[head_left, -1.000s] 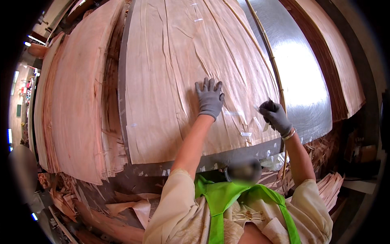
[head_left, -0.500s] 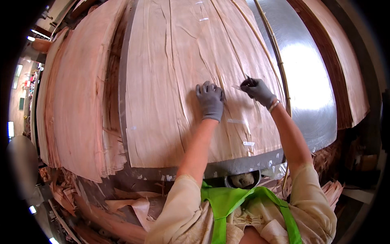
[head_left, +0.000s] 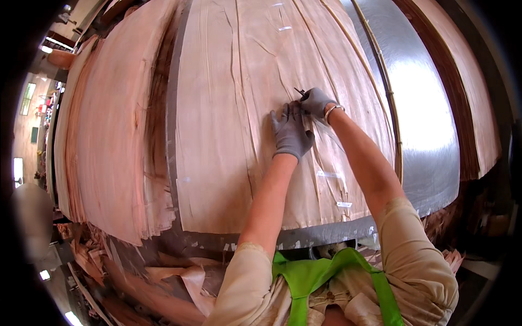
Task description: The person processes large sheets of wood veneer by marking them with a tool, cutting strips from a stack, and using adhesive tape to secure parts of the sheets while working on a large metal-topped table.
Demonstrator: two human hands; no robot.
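A wide sheet of pale wood veneer (head_left: 215, 141), with long splits and creases, lies in front of me. My left hand (head_left: 292, 135), in a grey glove, rests palm down on it with the fingers stretched out and spread. Just beyond its fingertips to the right, my gloved right hand (head_left: 317, 102) is closed around a slim dark tool (head_left: 299, 92). Only the tool's tip shows, so its kind is unclear. Both hands are beside a lengthwise split. Short strips of whitish tape (head_left: 343, 205) stick to the veneer nearer to me.
A stack of reddish veneer sheets (head_left: 106, 141) stands on the left, another veneer stack (head_left: 462, 76) on the far right. A thin cane-like pole (head_left: 390, 93) runs lengthwise over the shiny grey tabletop (head_left: 421, 125). Torn veneer scraps (head_left: 193, 282) lie below the near edge.
My right hand has moved left and a little farther away, close to my left fingertips. My left hand's fingers have straightened from a curled pose. The whole view has shifted slightly.
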